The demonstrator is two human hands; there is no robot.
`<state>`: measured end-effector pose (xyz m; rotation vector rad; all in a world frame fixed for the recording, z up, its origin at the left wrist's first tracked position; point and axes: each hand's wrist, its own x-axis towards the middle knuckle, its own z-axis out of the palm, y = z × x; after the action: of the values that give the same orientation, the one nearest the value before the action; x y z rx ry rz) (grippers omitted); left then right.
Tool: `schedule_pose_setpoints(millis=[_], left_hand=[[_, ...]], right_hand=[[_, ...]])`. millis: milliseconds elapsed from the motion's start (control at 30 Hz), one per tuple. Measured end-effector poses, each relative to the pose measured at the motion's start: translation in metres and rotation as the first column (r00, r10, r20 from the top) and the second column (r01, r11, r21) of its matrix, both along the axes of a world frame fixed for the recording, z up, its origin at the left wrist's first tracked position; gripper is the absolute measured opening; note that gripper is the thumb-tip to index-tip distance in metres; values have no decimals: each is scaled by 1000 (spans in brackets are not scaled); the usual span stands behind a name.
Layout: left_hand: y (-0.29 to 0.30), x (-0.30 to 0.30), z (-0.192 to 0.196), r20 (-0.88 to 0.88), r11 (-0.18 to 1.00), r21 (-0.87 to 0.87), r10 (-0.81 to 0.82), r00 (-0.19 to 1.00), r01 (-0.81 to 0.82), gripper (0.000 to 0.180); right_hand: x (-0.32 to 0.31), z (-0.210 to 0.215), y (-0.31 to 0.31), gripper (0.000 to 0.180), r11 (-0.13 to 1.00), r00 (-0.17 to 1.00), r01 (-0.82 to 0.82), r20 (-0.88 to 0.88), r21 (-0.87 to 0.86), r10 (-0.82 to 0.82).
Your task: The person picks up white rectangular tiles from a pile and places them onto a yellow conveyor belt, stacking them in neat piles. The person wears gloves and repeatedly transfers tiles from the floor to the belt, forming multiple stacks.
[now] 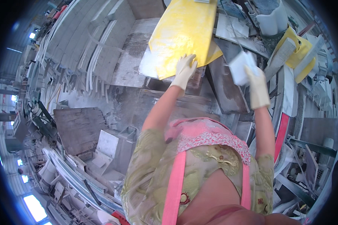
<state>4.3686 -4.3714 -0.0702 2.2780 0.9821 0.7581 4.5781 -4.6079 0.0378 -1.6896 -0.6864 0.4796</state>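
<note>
My left hand [186,70], in a cream rubber glove, rests on the near edge of a wet-looking yellow sheet [182,33], its fingers spread. The sheet lies over a work table, with a pale flat board [148,64] showing from under its left corner. Off to the right, my right hand [257,84], gloved alike, grips a white rectangular block [241,68] by its right side. The block is held up, apart from the yellow sheet, and is slightly blurred.
Long pale slabs [101,41] stand stacked at the left. A dark brown board [226,86] leans by the table's right side. Beyond it are a white container [271,18] and a yellow cloth-like sheet [304,47] over stone pieces. A rough brown panel [79,127] stands at lower left.
</note>
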Motion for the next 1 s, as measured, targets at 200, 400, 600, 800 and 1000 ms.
schedule_pose_setpoints(millis=[200, 400, 600, 800, 1000], left_hand=[[-9, -76, 58, 244, 884, -466, 86, 966, 39, 56], [33, -66, 84, -64, 797, -591, 108, 992, -125, 90], [44, -44, 38, -182, 887, -310, 299, 937, -343, 74], [65, -40, 32, -89, 898, -350, 251, 964, -266, 60], [38, -13, 72, -371, 897, -219, 288, 883, -385, 56]], right_hand=[[-111, -25, 160, 33, 945, 959, -191, -156, 266, 238], [-163, -44, 196, 64, 753, 862, -344, 130, -562, 491], [-170, -53, 156, 56, 817, 572, -443, -586, 368, 574], [-58, -68, 38, 48, 966, 794, -254, 560, -49, 237], [65, -69, -187, 38, 859, 773, 469, 565, -204, -288]])
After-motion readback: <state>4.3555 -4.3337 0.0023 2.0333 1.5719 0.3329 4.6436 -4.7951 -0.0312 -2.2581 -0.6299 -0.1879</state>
